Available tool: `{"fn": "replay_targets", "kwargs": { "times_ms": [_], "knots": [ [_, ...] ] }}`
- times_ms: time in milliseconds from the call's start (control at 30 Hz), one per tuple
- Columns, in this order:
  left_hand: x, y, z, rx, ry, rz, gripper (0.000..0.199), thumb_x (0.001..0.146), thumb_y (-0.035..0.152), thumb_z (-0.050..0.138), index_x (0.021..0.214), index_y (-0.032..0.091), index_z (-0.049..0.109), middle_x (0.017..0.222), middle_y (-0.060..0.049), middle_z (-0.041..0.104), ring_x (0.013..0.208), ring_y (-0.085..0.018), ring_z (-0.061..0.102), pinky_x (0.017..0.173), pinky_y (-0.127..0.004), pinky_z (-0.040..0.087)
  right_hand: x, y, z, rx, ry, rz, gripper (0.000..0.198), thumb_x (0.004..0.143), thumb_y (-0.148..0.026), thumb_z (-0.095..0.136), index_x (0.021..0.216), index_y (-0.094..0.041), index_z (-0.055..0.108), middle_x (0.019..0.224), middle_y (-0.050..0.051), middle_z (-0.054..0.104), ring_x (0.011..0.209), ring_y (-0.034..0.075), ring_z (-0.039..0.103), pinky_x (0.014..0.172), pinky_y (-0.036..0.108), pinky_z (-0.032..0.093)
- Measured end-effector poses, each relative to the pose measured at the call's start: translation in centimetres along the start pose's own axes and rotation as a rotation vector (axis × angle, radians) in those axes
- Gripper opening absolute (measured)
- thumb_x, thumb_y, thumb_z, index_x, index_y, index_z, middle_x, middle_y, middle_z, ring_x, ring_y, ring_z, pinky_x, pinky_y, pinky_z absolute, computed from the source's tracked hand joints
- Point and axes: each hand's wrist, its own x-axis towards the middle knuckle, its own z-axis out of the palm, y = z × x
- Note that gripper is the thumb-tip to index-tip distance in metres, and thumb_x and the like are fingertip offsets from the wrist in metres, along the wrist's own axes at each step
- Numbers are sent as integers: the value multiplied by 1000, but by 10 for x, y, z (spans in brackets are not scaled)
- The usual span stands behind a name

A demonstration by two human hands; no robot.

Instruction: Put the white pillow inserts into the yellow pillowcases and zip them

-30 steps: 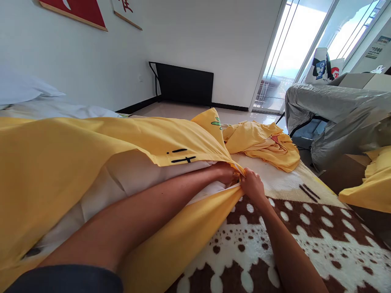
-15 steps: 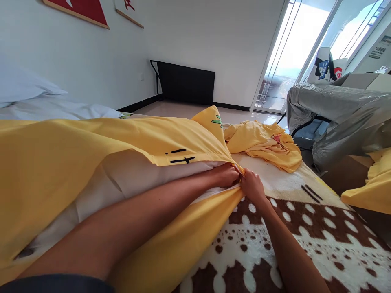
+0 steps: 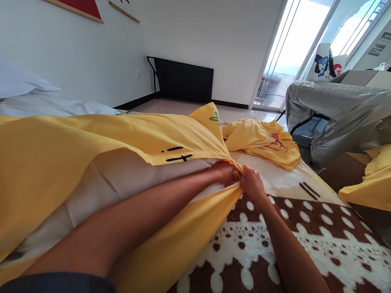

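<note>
A yellow duvet cover (image 3: 146, 130) with black stroke prints lies spread in front of me, its long side gaping. Inside the gap shows a white quilt (image 3: 106, 175). My left arm reaches across into this opening, and my left hand (image 3: 226, 172) is at its far end, partly under the cover's upper edge. Its fingers look curled, but what they hold is hidden. Just beside it, my right hand (image 3: 252, 183) is closed on the gathered edge of the duvet cover from outside, pulling the lower layer taut.
A brown and cream patterned blanket (image 3: 293, 228) covers the bed below. Beyond lies a crumpled yellow cloth (image 3: 265, 140). At right are a plastic-wrapped piece of furniture (image 3: 342, 95), a cardboard box (image 3: 342, 171) and more yellow cloth (image 3: 369, 179). A black panel (image 3: 183, 79) leans against the wall.
My left hand has gone slightly deeper under the cover's edge, so less of its fingers shows. My right hand keeps its grip. The view has shifted slightly.
</note>
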Motion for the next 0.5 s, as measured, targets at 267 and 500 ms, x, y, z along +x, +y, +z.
{"fn": "replay_targets", "kwargs": {
  "times_ms": [267,500],
  "knots": [
    [-6,-3,-1,-55,38,203,15,73,12,50,75,14,66,86,-8,68,78,-18,58,75,-27,43,0,1,1,39,23,6,20,84,-19,39,88,-20,58,84,8,65,79,20,56,60,28,25],
    [0,-1,0,-94,-55,203,15,76,19,54,82,15,67,86,-5,70,74,-16,59,68,-23,45,4,3,2,118,92,-30,18,81,-15,40,81,-19,58,80,7,64,72,16,51,60,26,26]
  ]
}}
